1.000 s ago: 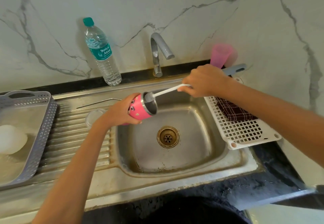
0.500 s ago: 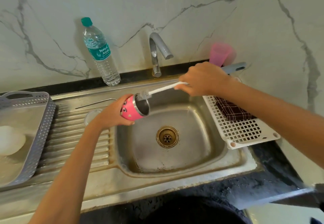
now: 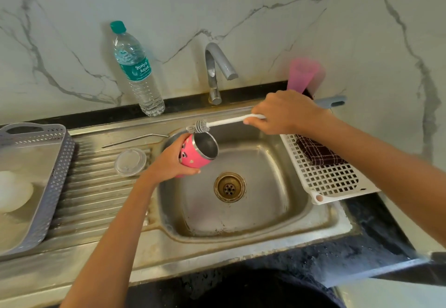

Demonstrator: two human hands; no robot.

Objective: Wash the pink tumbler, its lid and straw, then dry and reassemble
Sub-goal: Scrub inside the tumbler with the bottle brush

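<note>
Sink (image 3: pixel 241 233): a steel basin with a ridged drainboard on its left; the tap stood behind it with no water seen running.
White rack (image 3: pixel 333 182): it lay over the sink's right edge, a dark checked cloth on it.
Pink tumbler (image 3: pixel 195 155): it was held over the basin's left rear corner, tipped so its long axis ran from lower left to upper right, the open steel mouth facing the right hand.
Left hand (image 3: pixel 169 163): it was wrapped around the tumbler's pink body from the left and below, fingers closed on it.
Right hand (image 3: pixel 284 112): it was closed around the brush handle, up and to the right of the tumbler.
Brush (image 3: pixel 226 121): its white handle pointed leftward; the grey bristle head sat just above and outside the tumbler's rim, not inside.
Key relation: judged from this, the brush head would need to drop and turn into line with the tumbler's axis to enter the mouth.
Lid (image 3: pixel 130 161): clear, lying on the drainboard just left of the left hand.
Straw (image 3: pixel 135 139): a metal one, lying on the drainboard behind the lid.
</note>
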